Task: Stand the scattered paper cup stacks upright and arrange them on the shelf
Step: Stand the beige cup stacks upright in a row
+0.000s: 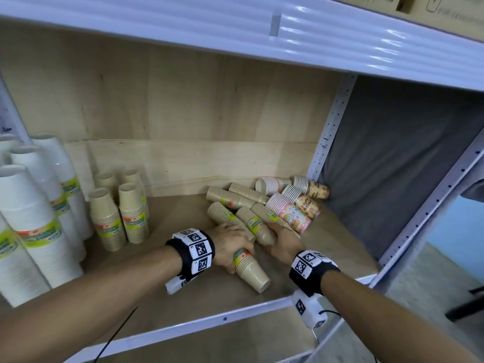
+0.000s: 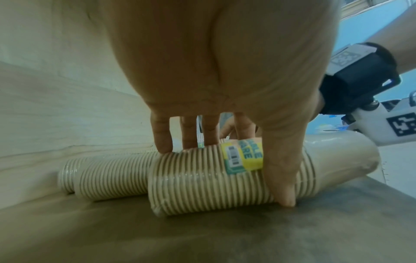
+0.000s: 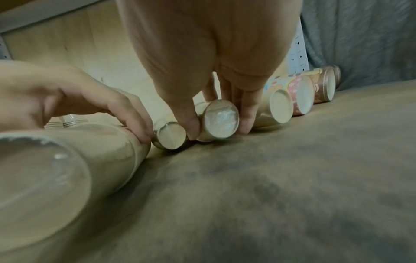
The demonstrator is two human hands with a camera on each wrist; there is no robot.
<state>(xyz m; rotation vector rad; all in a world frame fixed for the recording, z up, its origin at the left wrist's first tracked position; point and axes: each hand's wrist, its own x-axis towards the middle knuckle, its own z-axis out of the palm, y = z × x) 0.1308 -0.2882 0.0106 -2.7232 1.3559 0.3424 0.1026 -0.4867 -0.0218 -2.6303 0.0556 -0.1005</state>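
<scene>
My left hand (image 1: 230, 247) is wrapped over a lying stack of tan ribbed paper cups with a yellow-green label band (image 1: 251, 265). In the left wrist view the thumb (image 2: 281, 178) curls down the near side to the shelf board and the fingers (image 2: 162, 138) hook over the far side, so this grip is closed on that stack. It lies on its side on the brown shelf board (image 1: 209, 297), base end pointing toward the front edge.

My right hand (image 1: 284, 244) sits just beside it, on a second lying tan cup stack (image 1: 259, 229). In the right wrist view the thumb (image 3: 191, 128) and fingers (image 3: 246, 117) pinch the stack's round base end (image 3: 219, 121) from both sides; that grip is closed on it too.

Behind my hands, the pile of tipped stacks: more tan stacks lying crosswise (image 1: 230, 199), a pink patterned stack (image 1: 288, 214), and brown printed stacks (image 1: 311, 188) near the right rear corner post.

Already upright on the left: four tan stacks in a cluster (image 1: 119, 213) and tall white cup stacks with green-yellow bands (image 1: 31, 216).
</scene>
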